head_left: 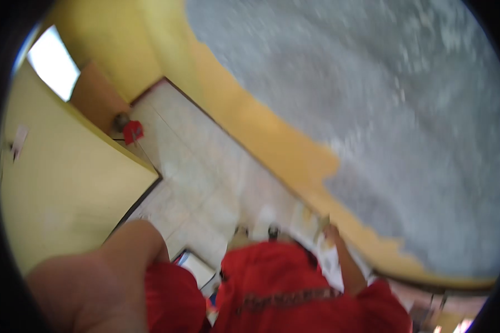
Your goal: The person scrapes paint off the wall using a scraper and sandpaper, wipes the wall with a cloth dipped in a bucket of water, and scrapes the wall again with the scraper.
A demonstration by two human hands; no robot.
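Note:
My right hand [331, 232] is low by the wall, blurred, with its fingers closed. A small, thin greenish-pale thing sticks up at its fingers, too blurred to name. Beside this hand is the lower edge of the wall [289, 144], yellow with a large grey rough-looking patch [339, 83]. My left arm is bent up close to the camera, and what seems to be my left hand [66, 288] fills the lower left corner. Its fingers are out of sight. A red shirt covers my body, and my feet show on the tiles below.
Pale floor tiles [194, 161] run between the wall and a yellow partition [66, 188] with a dark bottom edge. A red object with a thin handle [133, 132] stands by a brown panel [97, 97]. A white flat, dark-edged item [195, 269] lies near my feet.

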